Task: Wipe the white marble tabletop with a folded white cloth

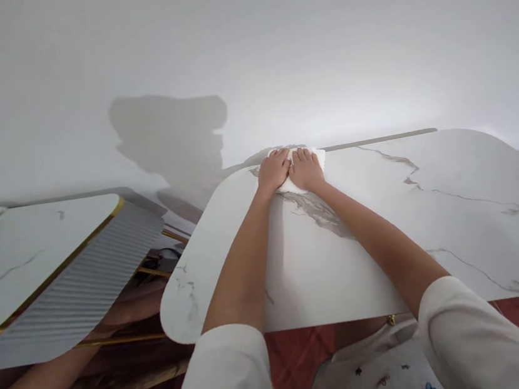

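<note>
Head view, hands (274,171) (306,168), likely cloth (289,186), veined tabletop (320,278)

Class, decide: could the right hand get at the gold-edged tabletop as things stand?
Probably not directly: the right hand presses the cloth, and the left arm lies between it and the gold-edged tabletop.

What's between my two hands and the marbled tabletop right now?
A white cloth lies there, with the left hand and right hand flat on it and the marbled tabletop beneath; the head view shows this.
</note>
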`<act>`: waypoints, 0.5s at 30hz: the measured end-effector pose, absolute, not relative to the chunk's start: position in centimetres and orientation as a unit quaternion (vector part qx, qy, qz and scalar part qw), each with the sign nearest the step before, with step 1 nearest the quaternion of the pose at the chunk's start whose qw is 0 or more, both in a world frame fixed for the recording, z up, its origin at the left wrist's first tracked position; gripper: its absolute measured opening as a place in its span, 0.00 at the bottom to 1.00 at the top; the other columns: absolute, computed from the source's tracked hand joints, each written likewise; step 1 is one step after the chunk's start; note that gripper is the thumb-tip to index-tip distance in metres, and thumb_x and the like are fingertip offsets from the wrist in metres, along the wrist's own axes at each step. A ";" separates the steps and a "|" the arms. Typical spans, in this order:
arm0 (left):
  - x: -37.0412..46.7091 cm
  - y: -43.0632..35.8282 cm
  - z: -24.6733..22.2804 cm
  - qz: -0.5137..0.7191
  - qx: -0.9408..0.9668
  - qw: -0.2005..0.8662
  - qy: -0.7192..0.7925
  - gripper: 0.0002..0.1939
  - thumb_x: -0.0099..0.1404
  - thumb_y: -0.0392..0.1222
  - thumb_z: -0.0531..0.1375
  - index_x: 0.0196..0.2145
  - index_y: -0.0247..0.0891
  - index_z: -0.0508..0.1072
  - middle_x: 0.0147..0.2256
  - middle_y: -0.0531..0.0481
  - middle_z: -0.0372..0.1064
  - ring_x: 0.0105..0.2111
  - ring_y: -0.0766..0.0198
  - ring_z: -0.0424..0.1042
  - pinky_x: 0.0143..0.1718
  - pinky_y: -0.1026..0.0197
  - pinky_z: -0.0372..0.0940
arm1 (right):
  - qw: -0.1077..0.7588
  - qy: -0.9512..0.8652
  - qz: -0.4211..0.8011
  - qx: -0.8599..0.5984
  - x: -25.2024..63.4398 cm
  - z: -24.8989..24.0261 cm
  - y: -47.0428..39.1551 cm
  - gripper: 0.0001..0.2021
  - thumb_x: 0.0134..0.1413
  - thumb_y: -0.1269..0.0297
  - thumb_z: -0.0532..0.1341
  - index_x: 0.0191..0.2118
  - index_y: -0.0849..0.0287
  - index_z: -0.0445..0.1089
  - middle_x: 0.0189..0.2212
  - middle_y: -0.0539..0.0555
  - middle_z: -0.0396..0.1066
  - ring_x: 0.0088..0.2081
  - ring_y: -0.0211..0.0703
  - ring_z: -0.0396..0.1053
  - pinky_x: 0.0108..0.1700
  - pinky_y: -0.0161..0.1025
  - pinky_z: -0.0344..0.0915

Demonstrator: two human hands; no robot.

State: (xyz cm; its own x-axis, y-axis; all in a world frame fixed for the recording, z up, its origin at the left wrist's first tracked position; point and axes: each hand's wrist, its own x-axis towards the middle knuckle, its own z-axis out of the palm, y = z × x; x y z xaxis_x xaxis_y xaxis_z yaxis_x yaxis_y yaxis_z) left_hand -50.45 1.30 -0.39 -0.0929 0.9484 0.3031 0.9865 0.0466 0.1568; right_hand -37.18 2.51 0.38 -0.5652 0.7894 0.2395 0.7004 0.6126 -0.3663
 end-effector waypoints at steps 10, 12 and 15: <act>-49.6 -2.3 -0.6 -0.146 -0.691 0.051 -0.706 0.26 0.70 0.43 0.41 0.63 0.36 0.57 0.65 0.46 0.54 0.65 0.57 0.50 0.64 0.51 0.47 | 0.185 -0.875 0.116 -0.431 -35.6 0.3 -1.5 0.29 0.64 0.64 0.42 0.67 0.75 0.48 0.68 0.66 0.44 0.68 0.55 0.40 0.66 0.53 0.38; -49.5 -3.3 -0.8 -0.138 -0.695 0.056 -0.703 0.27 0.71 0.43 0.41 0.64 0.36 0.57 0.65 0.46 0.54 0.65 0.57 0.50 0.64 0.50 0.47 | 0.185 -0.878 0.114 -0.426 -35.3 0.2 -2.4 0.29 0.64 0.64 0.43 0.66 0.76 0.48 0.68 0.66 0.45 0.68 0.56 0.41 0.66 0.52 0.38; -49.1 -5.3 -1.0 -0.135 -0.699 0.068 -0.699 0.26 0.70 0.43 0.41 0.63 0.36 0.56 0.64 0.45 0.55 0.65 0.57 0.51 0.63 0.49 0.48 | 0.191 -0.883 0.109 -0.415 -34.7 0.1 -4.1 0.28 0.64 0.64 0.44 0.66 0.75 0.50 0.67 0.66 0.47 0.67 0.56 0.43 0.66 0.52 0.40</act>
State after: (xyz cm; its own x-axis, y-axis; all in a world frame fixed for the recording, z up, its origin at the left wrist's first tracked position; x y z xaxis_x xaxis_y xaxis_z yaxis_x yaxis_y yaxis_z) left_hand -49.08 -5.28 -1.05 -0.0125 0.9589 0.2833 0.9956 -0.0144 0.0930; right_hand -34.69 -4.08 0.06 -0.5824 0.7747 0.2463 0.6914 0.6315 -0.3510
